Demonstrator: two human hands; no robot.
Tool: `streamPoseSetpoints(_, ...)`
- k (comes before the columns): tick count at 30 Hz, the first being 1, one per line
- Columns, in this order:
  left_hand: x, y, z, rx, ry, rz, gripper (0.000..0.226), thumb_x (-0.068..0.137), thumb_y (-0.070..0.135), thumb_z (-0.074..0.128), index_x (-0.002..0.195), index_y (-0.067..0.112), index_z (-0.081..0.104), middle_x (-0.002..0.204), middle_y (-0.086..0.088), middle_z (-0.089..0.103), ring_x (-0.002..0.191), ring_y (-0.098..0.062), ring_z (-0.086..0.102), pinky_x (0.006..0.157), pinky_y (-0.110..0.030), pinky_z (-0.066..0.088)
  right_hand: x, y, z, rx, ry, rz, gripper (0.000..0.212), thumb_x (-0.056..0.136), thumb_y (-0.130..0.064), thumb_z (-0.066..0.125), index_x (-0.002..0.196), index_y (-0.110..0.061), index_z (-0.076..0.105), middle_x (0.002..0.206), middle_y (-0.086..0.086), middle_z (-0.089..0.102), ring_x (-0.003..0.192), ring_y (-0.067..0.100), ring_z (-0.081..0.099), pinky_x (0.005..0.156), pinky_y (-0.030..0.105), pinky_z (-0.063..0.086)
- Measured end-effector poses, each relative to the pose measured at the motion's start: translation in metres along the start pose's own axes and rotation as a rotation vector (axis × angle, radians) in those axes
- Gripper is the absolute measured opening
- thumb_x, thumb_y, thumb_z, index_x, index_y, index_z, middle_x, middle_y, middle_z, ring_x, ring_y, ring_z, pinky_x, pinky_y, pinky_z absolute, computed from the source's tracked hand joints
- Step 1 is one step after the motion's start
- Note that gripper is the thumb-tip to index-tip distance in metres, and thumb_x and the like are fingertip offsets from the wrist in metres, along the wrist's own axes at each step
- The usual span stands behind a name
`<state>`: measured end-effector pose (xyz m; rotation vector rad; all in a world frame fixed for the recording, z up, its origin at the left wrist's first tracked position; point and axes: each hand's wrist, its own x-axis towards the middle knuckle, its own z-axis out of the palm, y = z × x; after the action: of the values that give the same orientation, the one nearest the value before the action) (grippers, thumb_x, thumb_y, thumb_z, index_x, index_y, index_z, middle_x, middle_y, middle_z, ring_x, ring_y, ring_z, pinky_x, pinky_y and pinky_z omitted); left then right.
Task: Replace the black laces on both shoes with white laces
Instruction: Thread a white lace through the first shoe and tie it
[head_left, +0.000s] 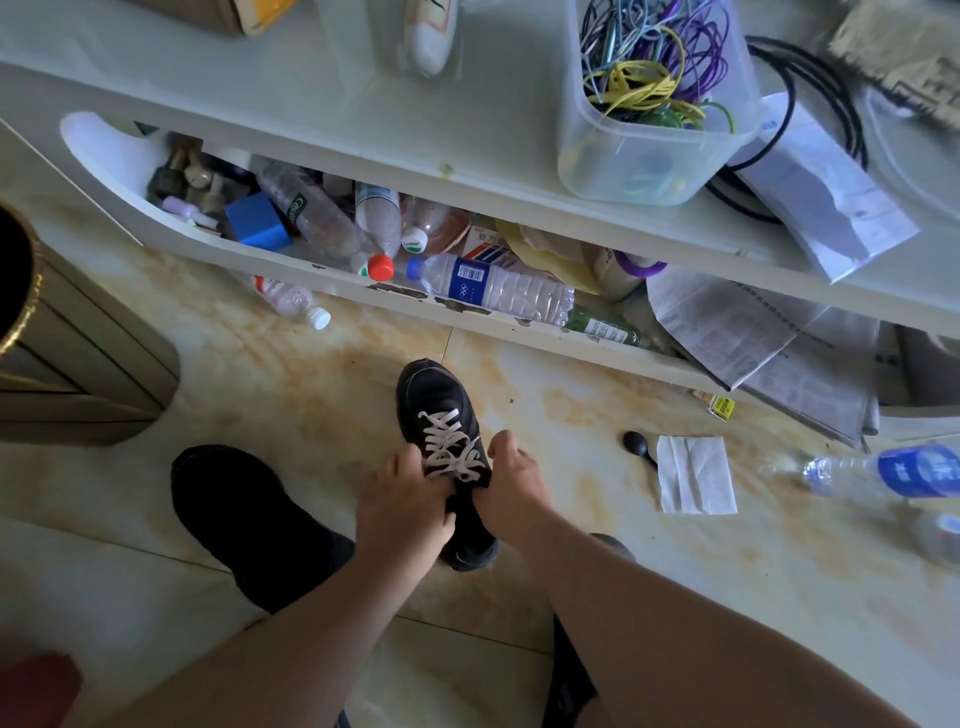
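Under both hands (447, 499): shoe (441, 400) tongue, lace ends hidden.

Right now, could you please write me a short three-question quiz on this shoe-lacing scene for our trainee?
1. True or false: the black shoe between the hands carries a white lace.
2. Where does the left hand rest? A) on the shoe's tongue end B) on the white tissue
3. Which surface does the shoe stand on?

Key: 1 true; 2 A; 3 the floor.
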<state>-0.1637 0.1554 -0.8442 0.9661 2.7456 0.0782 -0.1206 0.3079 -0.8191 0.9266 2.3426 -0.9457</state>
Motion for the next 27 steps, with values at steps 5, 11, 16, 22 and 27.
streamPoseSetpoints(5,0.023,0.005,-0.005,0.063,0.174,0.046,0.015,0.080,0.027,0.053,0.079,0.017,0.063,0.091,-0.008,0.048,0.074,-0.033,0.052,0.062,-0.045,0.043,-0.008,0.006,0.003,0.008,0.030,-0.049,0.020,0.095,-0.017,0.054,0.107,-0.017,0.039,0.083,0.000,0.056,0.066,0.016,0.054,0.048,0.029,0.040)
streamPoseSetpoints(11,0.026,-0.011,0.002,-0.010,0.327,0.207,0.020,0.074,0.021,0.075,0.068,0.018,0.056,0.085,-0.005,0.050,0.067,-0.032,0.050,0.059,-0.042,0.041,0.001,0.014,-0.001,0.035,0.040,-0.036,0.015,0.088,-0.026,0.060,0.092,-0.020,0.046,0.083,0.001,0.057,0.067,0.019,0.050,0.052,0.031,0.039)
streamPoseSetpoints(16,0.028,-0.025,-0.026,-0.136,0.405,0.192,0.016,0.088,0.034,0.060,0.089,0.019,0.066,0.092,-0.006,0.057,0.072,-0.031,0.055,0.058,-0.041,0.048,0.004,0.019,-0.007,0.024,0.108,-0.001,0.017,0.081,-0.021,0.062,0.082,-0.020,0.044,0.084,0.004,0.058,0.075,0.031,0.056,0.061,0.036,0.047)
streamPoseSetpoints(22,0.017,-0.011,-0.040,-0.295,0.284,-0.054,0.010,0.095,0.037,0.046,0.099,0.029,0.051,0.069,0.006,0.059,0.053,-0.025,0.056,0.044,-0.029,0.042,-0.002,0.002,-0.013,0.091,0.159,-0.052,0.020,0.084,-0.026,0.063,0.086,-0.023,0.043,0.082,0.001,0.059,0.072,0.027,0.054,0.060,0.036,0.044)
streamPoseSetpoints(27,0.003,0.013,-0.033,-0.609,0.129,-0.416,0.004,0.103,0.035,0.053,0.106,0.035,0.055,0.071,0.012,0.061,0.066,-0.020,0.060,0.056,-0.033,0.036,-0.014,-0.001,-0.005,0.152,0.137,-0.036,0.021,0.085,-0.033,0.061,0.096,-0.033,0.043,0.086,-0.001,0.066,0.074,0.024,0.064,0.063,0.038,0.055)
